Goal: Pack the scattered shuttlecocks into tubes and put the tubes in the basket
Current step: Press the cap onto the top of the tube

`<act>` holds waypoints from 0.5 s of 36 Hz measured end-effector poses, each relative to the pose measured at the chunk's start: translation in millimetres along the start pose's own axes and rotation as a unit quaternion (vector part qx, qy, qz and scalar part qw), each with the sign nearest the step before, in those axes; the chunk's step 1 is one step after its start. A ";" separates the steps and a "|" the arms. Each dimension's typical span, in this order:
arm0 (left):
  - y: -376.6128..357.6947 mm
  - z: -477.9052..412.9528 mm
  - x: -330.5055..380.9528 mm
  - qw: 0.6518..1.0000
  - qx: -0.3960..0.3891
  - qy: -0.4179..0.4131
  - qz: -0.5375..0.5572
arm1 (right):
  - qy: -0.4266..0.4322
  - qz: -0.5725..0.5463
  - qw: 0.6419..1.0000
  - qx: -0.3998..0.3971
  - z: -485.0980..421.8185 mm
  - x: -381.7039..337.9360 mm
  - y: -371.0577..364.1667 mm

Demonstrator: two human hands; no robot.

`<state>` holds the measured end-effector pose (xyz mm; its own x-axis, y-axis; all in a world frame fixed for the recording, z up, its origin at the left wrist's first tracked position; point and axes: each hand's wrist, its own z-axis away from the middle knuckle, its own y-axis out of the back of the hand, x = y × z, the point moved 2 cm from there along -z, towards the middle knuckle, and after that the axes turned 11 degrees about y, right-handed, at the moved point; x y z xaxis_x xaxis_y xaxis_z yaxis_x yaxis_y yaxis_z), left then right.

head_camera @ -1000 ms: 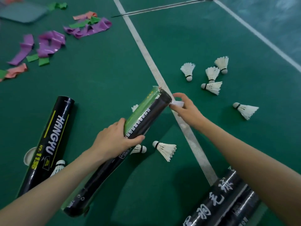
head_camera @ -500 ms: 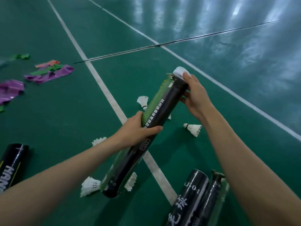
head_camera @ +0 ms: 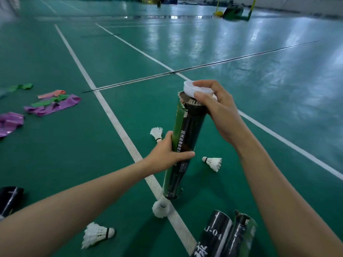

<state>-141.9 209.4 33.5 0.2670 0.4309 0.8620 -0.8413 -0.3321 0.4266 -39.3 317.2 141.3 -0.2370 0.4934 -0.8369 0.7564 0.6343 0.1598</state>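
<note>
My left hand [head_camera: 167, 155] grips the middle of a black and green shuttlecock tube [head_camera: 187, 134], which stands almost upright. White feathers show inside its open top. My right hand [head_camera: 217, 106] holds a white plastic cap [head_camera: 195, 90] tilted over that opening. A shuttlecock [head_camera: 161, 207] pokes out at the tube's bottom end on the floor. Loose white shuttlecocks lie around: one [head_camera: 156, 133] behind my left hand, one [head_camera: 213, 163] to the right of the tube, one [head_camera: 96, 234] near my left forearm.
Two more black tubes [head_camera: 215, 236] [head_camera: 241, 236] lie at the bottom edge, and another tube [head_camera: 9, 200] at the left edge. Purple, green and pink strips [head_camera: 52, 103] litter the green court floor at the left. A thin dark rod [head_camera: 185, 70] crosses the white lines.
The view has tipped up and the tube has swung from slanted to almost upright. My right hand has lifted the white cap off the tube's top, so the feathers inside show.
</note>
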 end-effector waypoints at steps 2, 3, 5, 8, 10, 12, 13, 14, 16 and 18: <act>-4.6 1.9 -0.1 1.000 -0.001 -0.003 0.016 | 0.019 0.029 0.999 -0.011 4.3 -1.1 2.0; -7.3 2.2 -0.5 1.000 0.000 -0.001 0.023 | 0.025 0.043 0.999 -0.021 6.1 0.0 4.0; -14.6 2.3 -2.1 0.999 -0.001 0.003 0.032 | 0.028 0.064 0.997 -0.044 9.9 3.1 9.2; -28.1 1.5 -6.5 0.999 -0.006 0.010 0.050 | 0.024 0.086 0.994 -0.057 15.5 6.2 17.1; -37.8 1.0 -8.0 0.997 -0.003 0.015 0.071 | 0.023 0.072 0.996 -0.044 18.5 7.6 22.3; -47.4 0.7 -9.7 0.996 0.000 0.019 0.088 | 0.012 0.050 0.998 -0.044 22.0 9.8 26.4; -51.6 0.3 -10.8 0.996 0.002 0.019 0.090 | 0.007 0.055 0.997 -0.053 23.8 11.1 27.9; -54.9 0.3 -11.5 0.996 0.003 0.018 0.090 | 0.003 0.068 0.996 -0.062 25.8 12.5 29.1; -58.5 0.7 -11.1 0.996 0.001 0.013 0.090 | -0.001 0.075 0.995 -0.063 29.1 16.1 31.8; -60.1 -0.3 -10.0 0.996 -0.006 0.008 0.085 | -0.011 0.044 0.998 -0.046 31.4 18.0 33.3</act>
<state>-94.2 225.3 -0.8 0.1130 0.3835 0.9166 -0.8789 -0.3917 0.2722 0.8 328.5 115.1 -0.1579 0.5377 -0.8282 0.7141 0.6415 0.2804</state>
